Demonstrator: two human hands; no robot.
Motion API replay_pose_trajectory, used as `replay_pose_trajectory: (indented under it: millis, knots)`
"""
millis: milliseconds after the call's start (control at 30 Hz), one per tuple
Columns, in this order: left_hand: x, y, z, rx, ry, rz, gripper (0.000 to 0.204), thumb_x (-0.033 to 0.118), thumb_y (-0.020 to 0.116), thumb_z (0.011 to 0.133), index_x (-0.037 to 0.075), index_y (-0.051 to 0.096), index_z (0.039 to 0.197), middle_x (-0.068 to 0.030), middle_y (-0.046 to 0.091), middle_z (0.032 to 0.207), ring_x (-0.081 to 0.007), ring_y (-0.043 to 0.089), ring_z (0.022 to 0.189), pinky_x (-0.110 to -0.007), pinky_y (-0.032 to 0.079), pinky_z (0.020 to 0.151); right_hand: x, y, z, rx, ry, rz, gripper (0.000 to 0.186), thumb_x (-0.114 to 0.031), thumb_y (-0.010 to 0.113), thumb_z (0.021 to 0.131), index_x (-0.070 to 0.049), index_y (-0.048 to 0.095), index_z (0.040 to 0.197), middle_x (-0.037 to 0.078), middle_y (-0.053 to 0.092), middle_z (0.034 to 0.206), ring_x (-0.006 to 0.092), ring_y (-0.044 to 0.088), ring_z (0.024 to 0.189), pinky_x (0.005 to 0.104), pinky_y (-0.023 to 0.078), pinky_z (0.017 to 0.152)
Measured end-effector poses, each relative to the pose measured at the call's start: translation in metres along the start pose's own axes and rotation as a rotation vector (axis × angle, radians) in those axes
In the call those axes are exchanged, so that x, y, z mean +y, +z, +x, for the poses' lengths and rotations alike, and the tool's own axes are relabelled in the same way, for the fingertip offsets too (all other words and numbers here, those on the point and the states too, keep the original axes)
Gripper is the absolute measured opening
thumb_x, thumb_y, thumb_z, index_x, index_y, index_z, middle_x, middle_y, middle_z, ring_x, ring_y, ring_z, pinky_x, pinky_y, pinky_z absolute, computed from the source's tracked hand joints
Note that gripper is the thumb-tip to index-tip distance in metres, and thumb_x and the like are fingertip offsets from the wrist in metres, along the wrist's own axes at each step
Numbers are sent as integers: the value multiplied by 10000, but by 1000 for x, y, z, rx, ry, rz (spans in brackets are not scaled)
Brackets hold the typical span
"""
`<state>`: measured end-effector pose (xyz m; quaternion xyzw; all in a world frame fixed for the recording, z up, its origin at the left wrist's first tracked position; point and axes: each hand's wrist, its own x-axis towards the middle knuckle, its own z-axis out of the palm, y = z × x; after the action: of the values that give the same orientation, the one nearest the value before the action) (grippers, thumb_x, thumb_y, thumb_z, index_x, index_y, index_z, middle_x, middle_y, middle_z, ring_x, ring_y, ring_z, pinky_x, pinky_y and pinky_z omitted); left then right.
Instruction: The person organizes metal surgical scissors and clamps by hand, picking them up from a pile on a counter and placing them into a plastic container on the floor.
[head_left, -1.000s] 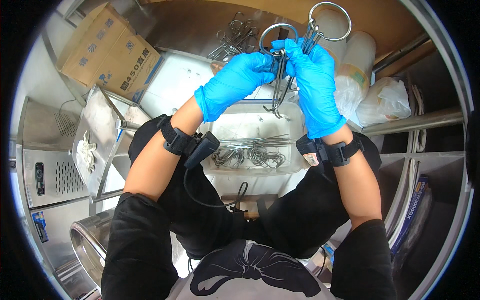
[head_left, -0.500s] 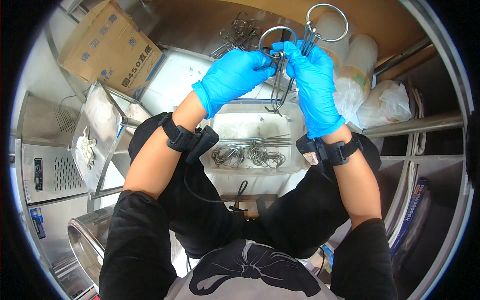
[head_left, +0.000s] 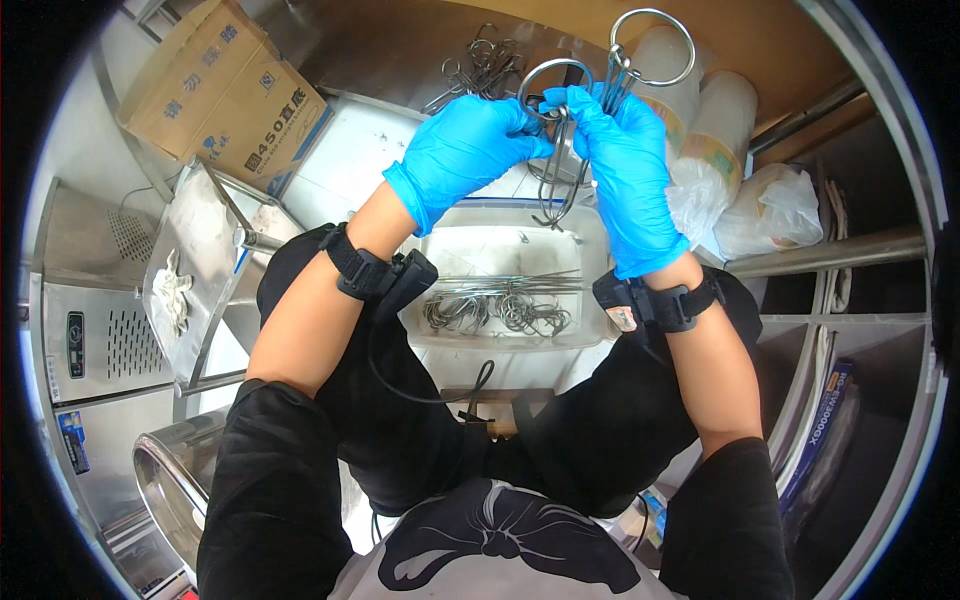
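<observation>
A: "Pale floor (head_left: pixel 345 150) at eleven o'clock, and it's glowing bright!"

B: "Swing round to nine: there's a steel cabinet (head_left: pixel 100 345), slotted vent on show, and a metal stand (head_left: pixel 205 225) at half past nine, right beside it."

A: "Up at half past one, a brown panel (head_left: pixel 755 40)!"

B: "And three o'clock gives us grey shelving (head_left: pixel 880 320), deep in shadow, a steel rail (head_left: pixel 880 245) crossing just above!"

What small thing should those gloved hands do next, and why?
I'd suggest the left hand gently ease one of the hanging metal hooks aside while the right hand steadies the rest. The right hand grips them, the left is close beside them, and their shanks hang close together, overlapping, so separating one gently seems sensible.
</observation>
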<state>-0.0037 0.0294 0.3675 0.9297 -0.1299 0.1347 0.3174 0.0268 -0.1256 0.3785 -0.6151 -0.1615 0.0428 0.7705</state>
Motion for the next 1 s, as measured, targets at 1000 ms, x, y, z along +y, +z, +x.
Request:
replay_pose_trajectory:
  millis: [1000]
  knots:
    - [6,3,-1,-150,-295,-1160,336,303,555,862,23,558,1046,-44,596,973,-144,586,883,-303,478,810,-27,-27,8,-387,111,52,268,-212,497,905,15,581,1018,50,631,831,97,577,694,214,477,653]
